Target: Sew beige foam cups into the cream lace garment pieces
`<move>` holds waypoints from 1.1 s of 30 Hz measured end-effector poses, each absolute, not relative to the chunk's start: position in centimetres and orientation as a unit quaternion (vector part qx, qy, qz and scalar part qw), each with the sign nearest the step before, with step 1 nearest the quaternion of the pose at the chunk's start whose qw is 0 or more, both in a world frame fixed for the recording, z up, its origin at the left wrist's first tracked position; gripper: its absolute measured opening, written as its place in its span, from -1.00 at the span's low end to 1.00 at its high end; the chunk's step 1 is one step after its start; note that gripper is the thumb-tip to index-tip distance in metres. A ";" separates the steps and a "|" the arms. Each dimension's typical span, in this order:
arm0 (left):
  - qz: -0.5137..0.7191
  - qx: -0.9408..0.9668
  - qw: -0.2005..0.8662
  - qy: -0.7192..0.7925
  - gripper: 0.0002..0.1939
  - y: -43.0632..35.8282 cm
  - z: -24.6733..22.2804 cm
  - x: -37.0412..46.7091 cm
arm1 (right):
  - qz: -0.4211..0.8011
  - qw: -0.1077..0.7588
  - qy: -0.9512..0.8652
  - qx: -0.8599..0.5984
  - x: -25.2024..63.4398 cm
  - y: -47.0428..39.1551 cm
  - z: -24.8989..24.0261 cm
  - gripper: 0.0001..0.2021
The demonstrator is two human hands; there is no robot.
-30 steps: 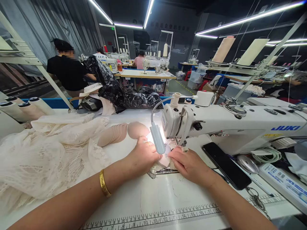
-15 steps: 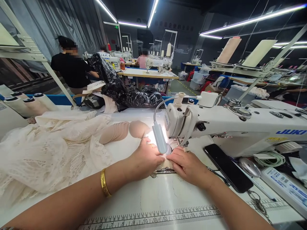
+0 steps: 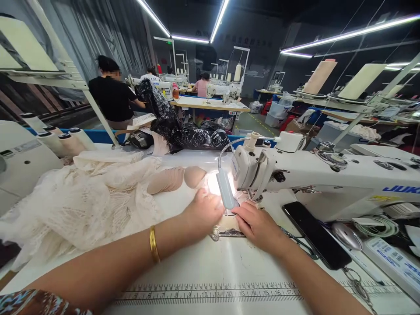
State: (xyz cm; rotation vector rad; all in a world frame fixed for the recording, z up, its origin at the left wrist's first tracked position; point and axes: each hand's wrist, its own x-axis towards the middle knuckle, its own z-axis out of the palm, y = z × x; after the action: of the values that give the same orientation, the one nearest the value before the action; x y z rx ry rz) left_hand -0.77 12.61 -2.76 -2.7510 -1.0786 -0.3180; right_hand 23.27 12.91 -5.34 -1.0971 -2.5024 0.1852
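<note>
Under the needle head of a white sewing machine (image 3: pixel 249 168), a pale fabric piece (image 3: pixel 212 183) lies in the lamp's glare, its outline partly washed out. My left hand (image 3: pixel 204 214), slightly blurred, is closed with its fingers bent at the fabric's left side. From the right, my right hand (image 3: pixel 257 222) pinches at the near edge, fingers together and tips close to the needle plate. A grey gooseneck lamp (image 3: pixel 225 190) hangs between the hands and hides the needle area. Left of them lie a fanned stack of beige bra cups (image 3: pixel 167 180) and another beige cup (image 3: pixel 194 176).
Cream lace fabric (image 3: pixel 98 201) is heaped at left. A black phone (image 3: pixel 316 234), scissors (image 3: pixel 300 245) and a computer mouse (image 3: pixel 347 235) lie at right. A ruler strip (image 3: pixel 210 293) runs along the front. Behind are a black plastic bag (image 3: pixel 200 135) and a co-worker (image 3: pixel 113 94).
The camera view has shifted, so the scene sits a little further right and lower. My left hand has drawn slightly away from the right hand's fingertips.
</note>
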 end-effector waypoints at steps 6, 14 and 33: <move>-0.087 -0.914 0.067 -0.390 -0.65 2.4 -1.6 -4.3 | 0.069 0.217 -0.903 -0.364 24.3 13.0 -7.5 -0.71; -0.107 -0.781 0.041 -0.613 -0.73 0.4 -2.2 -12.1 | 0.090 0.237 -0.904 -0.343 24.0 12.9 -7.4 -0.70; -0.532 -0.411 -0.584 -0.455 -0.50 2.4 1.8 -4.1 | 0.622 0.453 -0.525 -0.363 14.9 3.5 -1.1 -0.58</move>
State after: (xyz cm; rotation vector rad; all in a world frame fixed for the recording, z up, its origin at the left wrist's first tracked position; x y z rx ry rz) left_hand -4.14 2.37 1.85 -2.2217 -2.4630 -2.8754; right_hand 14.87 3.46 -1.14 -0.8960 -1.2968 1.5359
